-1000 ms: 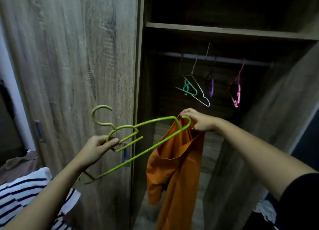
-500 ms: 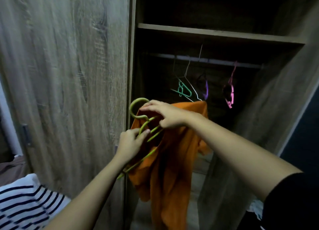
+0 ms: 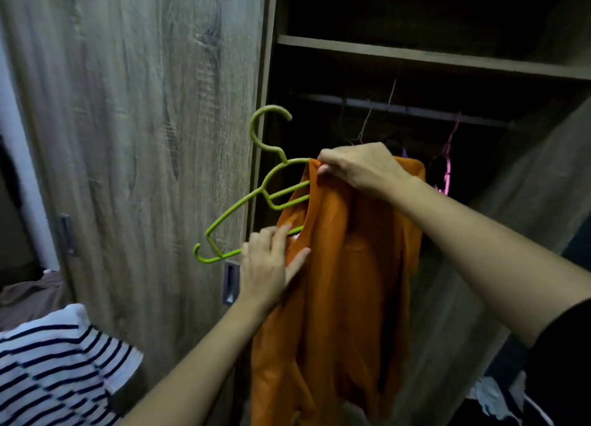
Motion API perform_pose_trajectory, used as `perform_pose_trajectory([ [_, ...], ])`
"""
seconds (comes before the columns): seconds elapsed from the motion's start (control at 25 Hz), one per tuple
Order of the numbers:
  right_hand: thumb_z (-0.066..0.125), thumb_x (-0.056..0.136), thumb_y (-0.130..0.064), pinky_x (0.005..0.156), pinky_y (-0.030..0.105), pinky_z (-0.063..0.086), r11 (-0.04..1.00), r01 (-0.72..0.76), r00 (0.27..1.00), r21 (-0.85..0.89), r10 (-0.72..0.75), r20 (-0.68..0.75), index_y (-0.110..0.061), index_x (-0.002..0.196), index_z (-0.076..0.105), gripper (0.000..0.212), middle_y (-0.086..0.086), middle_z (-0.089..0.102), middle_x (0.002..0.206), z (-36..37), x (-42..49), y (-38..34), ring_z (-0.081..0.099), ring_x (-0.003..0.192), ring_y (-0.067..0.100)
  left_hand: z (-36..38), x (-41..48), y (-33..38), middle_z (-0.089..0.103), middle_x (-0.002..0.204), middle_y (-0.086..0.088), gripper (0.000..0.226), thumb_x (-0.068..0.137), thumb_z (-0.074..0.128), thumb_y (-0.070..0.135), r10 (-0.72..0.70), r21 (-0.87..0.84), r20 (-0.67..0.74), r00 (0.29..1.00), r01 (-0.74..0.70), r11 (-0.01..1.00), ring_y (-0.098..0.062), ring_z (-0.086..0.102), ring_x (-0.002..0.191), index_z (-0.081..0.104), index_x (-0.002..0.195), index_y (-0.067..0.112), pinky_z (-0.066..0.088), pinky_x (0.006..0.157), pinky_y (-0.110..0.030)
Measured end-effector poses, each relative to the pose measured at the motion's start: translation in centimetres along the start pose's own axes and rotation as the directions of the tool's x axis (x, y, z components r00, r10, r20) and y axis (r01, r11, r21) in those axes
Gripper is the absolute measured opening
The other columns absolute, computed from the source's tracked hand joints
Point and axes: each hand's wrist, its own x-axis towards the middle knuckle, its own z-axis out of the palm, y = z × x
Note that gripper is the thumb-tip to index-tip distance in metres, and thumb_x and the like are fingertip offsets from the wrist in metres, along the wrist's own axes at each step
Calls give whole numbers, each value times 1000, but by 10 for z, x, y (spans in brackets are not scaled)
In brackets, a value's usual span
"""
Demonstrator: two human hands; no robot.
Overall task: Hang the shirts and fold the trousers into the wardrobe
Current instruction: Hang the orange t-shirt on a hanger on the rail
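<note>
Just in front of the open wardrobe, an orange cloth shirt hangs in the air, partly threaded onto a lime-green plastic hanger. The hanger is tilted. Its hook points up beside the front edge of the wardrobe's side panel, one shoulder arm is bare and slopes down to the left, and the other disappears into the shirt's neck opening.

The right hand is at the top of the shirt, and its fingers pinch the neck edge of the cloth right where the hanger's upper arm goes in. The left hand is lower down, its fingers straight and spread apart with the thumb out, lying flat on the front of the shirt where the hanger's bottom bar runs behind them.

Behind the shirt, a dark metal rail runs across the wardrobe under a wooden shelf. A thin wire hanger and a pink hanger hang from the rail, the pink one nearer its right end.

To the left stands a closed wood-grain sliding door, its recessed metal handle just beside the left wrist. A white cloth with dark stripes lies at the lower left, with a brown cloth behind it.
</note>
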Motion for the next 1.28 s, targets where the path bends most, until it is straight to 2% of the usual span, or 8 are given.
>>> perform_pose_trajectory([
  [0.24, 28, 95, -46, 48, 27, 40, 1000, 24, 999, -2, -24, 30, -18, 100, 57, 41, 3, 66, 92, -6, -6, 3, 65, 75, 24, 8, 3, 20, 61, 91, -5, 25, 95, 44, 34, 162, -464, 301, 940, -4, 886, -14, 51, 86, 59, 98, 13, 41, 79, -30],
  [0.32, 26, 95, -46, 49, 26, 38, 1000, -10, 999, -23, 11, 47, -18, 100, 57, 42, 3, 66, 92, -12, -17, 17, 64, 75, 24, 10, -15, 3, 62, 82, -2, 34, 97, 36, 41, 267, -418, 400, 877, -85, 905, -15, 55, 79, 57, 89, 16, 39, 77, -33],
  [0.52, 21, 93, -53, 53, 26, 41, 989, -130, 987, -72, 136, 81, -21, 103, 55, 47, 1, 66, 99, -19, -53, 44, 65, 84, 24, 1, -36, -68, 70, 95, 10, 39, 94, 37, 49, 289, -270, 419, 861, -186, 945, -8, 53, 108, 69, 94, 25, 28, 80, -33],
  [0.72, 21, 90, -58, 57, 35, 54, 975, -213, 965, -53, 219, 142, -20, 102, 58, 54, 2, 67, 102, -12, -73, 46, 66, 90, 25, -19, -16, -100, 68, 83, 15, 30, 88, 45, 47, 239, -47, 411, 880, -241, 969, -15, 50, 91, 69, 86, 29, 22, 70, -32],
  [0.88, 16, 86, -59, 53, 30, 48, 969, -246, 954, -34, 248, 167, -23, 104, 60, 60, 0, 68, 102, 3, -84, 31, 67, 87, 24, -26, 8, -107, 64, 74, -2, 42, 98, 40, 36, 299, -230, 254, 920, -243, 943, -16, 49, 69, 69, 82, 10, 40, 62, -26],
  [1.04, 17, 84, -65, 65, 34, 45, 891, -440, 888, 109, 414, 199, -30, 109, 55, 57, 1, 68, 104, 24, -77, 5, 64, 93, 26, -7, 50, -52, 58, 105, -12, 25, 92, 54, 20, 515, -326, 198, 834, -439, 837, -21, 50, 92, 58, 113, 7, 43, 82, -26],
  [1.2, 16, 83, -71, 66, 30, 39, 794, -529, 848, 298, 489, 203, -35, 109, 53, 58, -5, 65, 93, 29, -96, 0, 62, 85, 18, -22, 67, -61, 41, 126, -9, 57, 81, 53, 45, 150, -289, 154, 977, -100, 952, -22, 44, 115, 43, 127, 15, 34, 96, -34],
  [1.28, 12, 80, -77, 66, 30, 39, 750, -550, 835, 368, 511, 206, -36, 107, 53, 63, -10, 62, 87, 30, -104, -1, 59, 79, 13, -30, 71, -72, 53, 115, -8, 58, 82, 43, 47, 96, -258, 326, 941, -9, 966, -14, 51, 103, 49, 125, 8, 44, 91, -34],
])
